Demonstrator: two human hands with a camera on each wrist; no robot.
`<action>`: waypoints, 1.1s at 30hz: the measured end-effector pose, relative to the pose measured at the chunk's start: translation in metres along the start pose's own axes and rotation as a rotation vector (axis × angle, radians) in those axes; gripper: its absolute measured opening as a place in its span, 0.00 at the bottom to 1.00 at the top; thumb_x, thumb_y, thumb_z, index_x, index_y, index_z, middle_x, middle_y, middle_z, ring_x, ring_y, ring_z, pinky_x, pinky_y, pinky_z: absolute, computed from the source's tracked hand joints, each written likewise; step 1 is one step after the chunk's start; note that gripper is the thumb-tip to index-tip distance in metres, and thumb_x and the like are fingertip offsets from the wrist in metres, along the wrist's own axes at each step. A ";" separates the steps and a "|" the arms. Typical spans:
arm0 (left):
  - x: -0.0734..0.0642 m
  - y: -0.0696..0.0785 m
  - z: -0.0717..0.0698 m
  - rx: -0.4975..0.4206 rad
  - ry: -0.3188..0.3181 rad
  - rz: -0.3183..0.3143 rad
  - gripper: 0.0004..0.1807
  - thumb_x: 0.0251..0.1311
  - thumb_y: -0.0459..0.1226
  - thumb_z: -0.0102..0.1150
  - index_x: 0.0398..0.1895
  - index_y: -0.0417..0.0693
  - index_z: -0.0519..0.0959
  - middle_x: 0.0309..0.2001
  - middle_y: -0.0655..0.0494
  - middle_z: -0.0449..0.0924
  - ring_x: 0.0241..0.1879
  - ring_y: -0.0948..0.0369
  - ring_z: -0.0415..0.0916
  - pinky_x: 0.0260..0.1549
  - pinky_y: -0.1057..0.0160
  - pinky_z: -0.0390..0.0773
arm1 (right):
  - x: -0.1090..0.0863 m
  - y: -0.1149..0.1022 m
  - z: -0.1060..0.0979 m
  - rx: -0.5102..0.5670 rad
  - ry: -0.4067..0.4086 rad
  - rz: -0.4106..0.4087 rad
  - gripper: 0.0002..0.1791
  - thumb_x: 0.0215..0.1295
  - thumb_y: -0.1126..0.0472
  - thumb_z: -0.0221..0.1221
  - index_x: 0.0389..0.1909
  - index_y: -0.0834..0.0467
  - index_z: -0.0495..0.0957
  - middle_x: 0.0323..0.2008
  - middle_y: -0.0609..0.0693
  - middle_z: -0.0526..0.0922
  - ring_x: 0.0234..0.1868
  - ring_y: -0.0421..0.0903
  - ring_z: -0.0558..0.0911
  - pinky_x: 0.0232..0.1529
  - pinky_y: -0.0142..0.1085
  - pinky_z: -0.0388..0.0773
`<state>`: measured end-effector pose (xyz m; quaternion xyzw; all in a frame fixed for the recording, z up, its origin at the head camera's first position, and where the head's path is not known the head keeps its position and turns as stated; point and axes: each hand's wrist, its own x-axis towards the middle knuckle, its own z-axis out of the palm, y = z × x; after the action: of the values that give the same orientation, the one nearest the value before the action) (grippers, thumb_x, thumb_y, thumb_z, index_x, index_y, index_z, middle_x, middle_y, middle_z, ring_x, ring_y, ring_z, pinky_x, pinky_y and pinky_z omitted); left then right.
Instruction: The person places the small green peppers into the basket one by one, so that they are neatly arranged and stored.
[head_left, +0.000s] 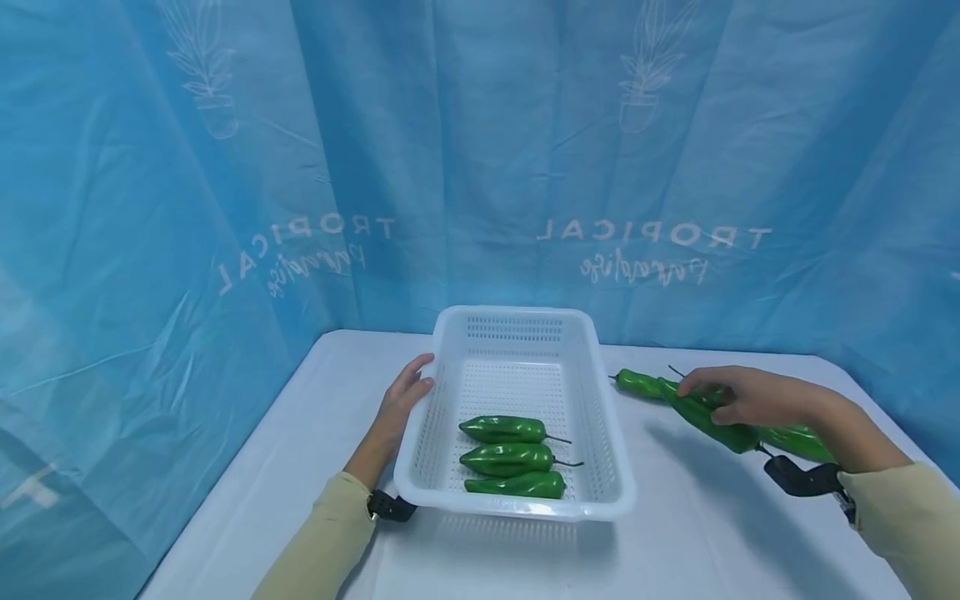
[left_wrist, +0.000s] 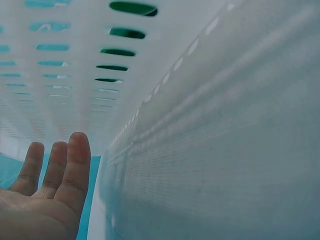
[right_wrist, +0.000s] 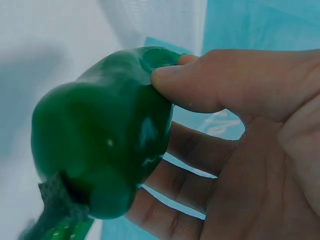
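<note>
From here I see a white worktop [head_left: 690,542] across the lower frame, blue curtain [head_left: 495,150] above. At right, the right hand [head_left: 761,396] pinches a green pepper [right_wrist: 102,135]; near centre, the left hand [head_left: 401,404], fingers apart, seemingly touches the white basket [head_left: 513,387].

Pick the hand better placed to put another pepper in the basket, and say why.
Probably the right hand: it pinches a green pepper to the right of the basket, while the left hand, at the basket's left side, holds no pepper.
</note>
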<state>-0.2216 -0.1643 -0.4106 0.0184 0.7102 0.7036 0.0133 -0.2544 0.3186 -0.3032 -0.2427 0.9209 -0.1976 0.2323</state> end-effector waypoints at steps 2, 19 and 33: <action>-0.001 0.000 0.000 -0.004 0.005 0.000 0.27 0.71 0.50 0.48 0.72 0.69 0.59 0.71 0.50 0.65 0.62 0.42 0.76 0.50 0.49 0.86 | 0.000 -0.007 -0.004 -0.023 0.018 -0.029 0.24 0.63 0.66 0.58 0.62 0.57 0.73 0.60 0.62 0.76 0.52 0.53 0.77 0.42 0.41 0.82; 0.000 0.000 0.000 -0.015 -0.005 -0.010 0.27 0.71 0.49 0.48 0.72 0.69 0.59 0.71 0.49 0.65 0.61 0.42 0.76 0.49 0.48 0.86 | 0.024 -0.077 -0.039 -0.113 0.053 -0.166 0.24 0.64 0.71 0.56 0.61 0.57 0.74 0.64 0.61 0.74 0.61 0.61 0.77 0.51 0.49 0.85; 0.001 0.000 -0.002 0.005 -0.014 -0.007 0.28 0.71 0.50 0.48 0.73 0.69 0.58 0.72 0.50 0.63 0.64 0.41 0.73 0.52 0.47 0.85 | 0.059 -0.127 -0.045 -0.179 -0.042 -0.176 0.26 0.63 0.72 0.52 0.62 0.54 0.74 0.66 0.65 0.71 0.39 0.47 0.79 0.36 0.37 0.76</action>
<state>-0.2231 -0.1658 -0.4108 0.0207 0.7120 0.7016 0.0206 -0.2783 0.1964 -0.2261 -0.3463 0.9050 -0.1289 0.2107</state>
